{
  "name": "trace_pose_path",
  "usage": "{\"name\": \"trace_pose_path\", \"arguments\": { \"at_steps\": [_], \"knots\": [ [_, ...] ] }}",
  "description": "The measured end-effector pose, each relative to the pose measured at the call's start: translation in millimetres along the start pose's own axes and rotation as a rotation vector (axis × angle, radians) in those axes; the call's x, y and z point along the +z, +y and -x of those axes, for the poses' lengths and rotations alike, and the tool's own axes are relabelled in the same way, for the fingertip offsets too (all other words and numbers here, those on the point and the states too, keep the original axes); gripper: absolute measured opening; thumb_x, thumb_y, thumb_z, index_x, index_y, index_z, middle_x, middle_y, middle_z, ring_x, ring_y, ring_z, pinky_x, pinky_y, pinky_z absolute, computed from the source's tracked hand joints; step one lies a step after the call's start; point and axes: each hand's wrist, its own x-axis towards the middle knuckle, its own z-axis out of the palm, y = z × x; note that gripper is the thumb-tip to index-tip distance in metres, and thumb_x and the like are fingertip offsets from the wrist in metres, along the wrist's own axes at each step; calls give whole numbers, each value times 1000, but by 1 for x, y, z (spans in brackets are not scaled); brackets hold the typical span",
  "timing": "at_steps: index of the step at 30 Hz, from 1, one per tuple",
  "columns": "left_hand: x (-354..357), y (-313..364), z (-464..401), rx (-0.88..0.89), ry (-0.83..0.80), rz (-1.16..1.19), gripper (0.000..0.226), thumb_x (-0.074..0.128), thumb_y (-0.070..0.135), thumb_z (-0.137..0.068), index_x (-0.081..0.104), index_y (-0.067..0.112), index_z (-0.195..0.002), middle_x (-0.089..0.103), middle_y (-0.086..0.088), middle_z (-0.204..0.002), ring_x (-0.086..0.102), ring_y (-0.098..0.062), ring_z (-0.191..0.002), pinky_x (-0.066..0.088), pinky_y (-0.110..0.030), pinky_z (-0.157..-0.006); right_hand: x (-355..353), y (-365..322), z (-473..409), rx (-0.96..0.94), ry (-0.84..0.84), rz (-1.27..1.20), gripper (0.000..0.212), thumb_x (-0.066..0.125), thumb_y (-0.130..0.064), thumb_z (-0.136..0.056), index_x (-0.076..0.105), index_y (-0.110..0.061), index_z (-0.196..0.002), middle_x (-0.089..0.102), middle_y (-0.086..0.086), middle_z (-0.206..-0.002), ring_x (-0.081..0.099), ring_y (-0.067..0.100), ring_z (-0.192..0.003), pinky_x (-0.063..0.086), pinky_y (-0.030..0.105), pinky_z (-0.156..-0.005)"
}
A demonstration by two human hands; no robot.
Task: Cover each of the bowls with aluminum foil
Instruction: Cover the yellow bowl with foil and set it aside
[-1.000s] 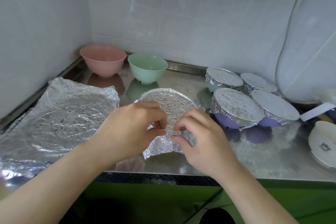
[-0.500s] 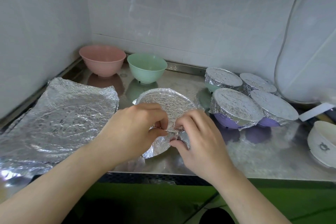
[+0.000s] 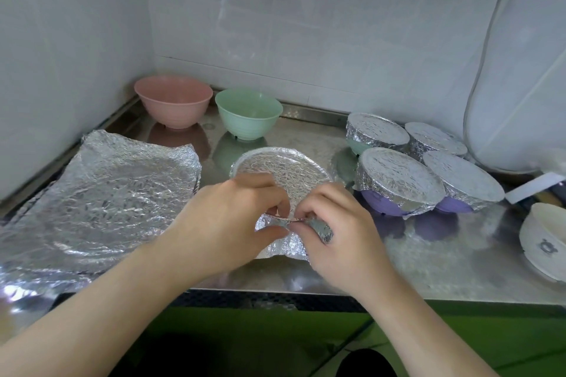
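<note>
From the head camera: crinkled, shiny foil is stretched flat over a round bowl (image 3: 280,167) at the middle of the steel counter (image 3: 428,254), its loose skirt hanging down the near side. Both hands pinch that skirt at the near rim — the left hand (image 3: 226,223) and the right hand (image 3: 340,232) meet there, fingers curled on the foil. A stack of creased foil sheets (image 3: 122,196) lies flat to the left. Behind stand a smooth pink bowl (image 3: 173,101) and a mint bowl (image 3: 248,113), both uncovered. To the right cluster four foil-covered bowls (image 3: 398,180) — contents hidden.
</note>
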Motion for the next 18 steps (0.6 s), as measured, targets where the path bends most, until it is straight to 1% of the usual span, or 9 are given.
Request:
{"name": "trace_pose_path", "arguments": {
  "at_steps": [2, 4, 6, 8, 10, 13, 16, 18],
  "knots": [
    [4, 1, 0, 9, 20, -9, 17, 67, 53, -87, 63, 36, -92, 56, 18, -92, 58, -8, -73, 51, -34, -55, 0, -3, -2, -12, -21, -12, 16, 82, -10, -89, 67, -14, -89, 57, -9, -97, 60, 17, -96, 50, 40, -82],
    [5, -1, -1, 0, 27, -21, 14, 72, 45, -87, 62, 35, -89, 56, 17, -89, 58, -10, -73, 51, -35, -54, -3, -3, -3, -4, -56, -55, 14, 82, -11, -90, 69, -15, -92, 59, -10, -99, 61, 15, -98, 51, 38, -83],
    [2, -4, -2, -14, 28, -28, 16, 78, 38, -86, 62, 35, -88, 56, 18, -89, 58, -10, -74, 49, -32, -54, -9, 0, -2, 21, -69, -83, 12, 82, -14, -92, 70, -17, -94, 59, -11, -101, 62, 13, -99, 52, 36, -84],
    [-2, -6, -2, -15, 28, -23, 16, 79, 38, -86, 63, 35, -88, 57, 19, -89, 58, -8, -75, 46, -30, -55, -11, 3, -1, 32, -51, -67, 12, 82, -15, -93, 70, -17, -92, 59, -12, -100, 63, 13, -97, 53, 37, -83],
    [-2, -5, -1, -6, 24, -34, 16, 78, 42, -86, 63, 37, -91, 57, 20, -91, 57, -6, -74, 44, -28, -55, -9, 3, -1, 37, -31, -51, 13, 81, -12, -93, 70, -16, -89, 59, -12, -97, 63, 14, -94, 53, 39, -80],
    [4, 1, 0, 14, 32, -56, 22, 78, 49, -84, 64, 38, -96, 58, 21, -96, 57, -5, -76, 48, -30, -56, -4, -1, -3, 46, -9, -50, 15, 82, -8, -90, 70, -16, -86, 59, -12, -94, 61, 12, -89, 52, 39, -77],
    [9, 1, 0, 7, 65, -57, 20, 79, 42, -84, 63, 33, -91, 58, 17, -92, 57, -9, -75, 52, -35, -52, -5, -3, -4, 33, -24, -62, 15, 84, -11, -89, 71, -17, -87, 59, -14, -94, 60, 9, -88, 52, 37, -78],
    [9, -1, 0, -2, 62, -49, 19, 79, 39, -85, 61, 33, -91, 57, 17, -92, 58, -11, -77, 53, -37, -54, -8, -1, -4, 30, -40, -66, 15, 86, -15, -89, 71, -18, -90, 59, -14, -97, 62, 9, -90, 53, 35, -79]
  ]
}}
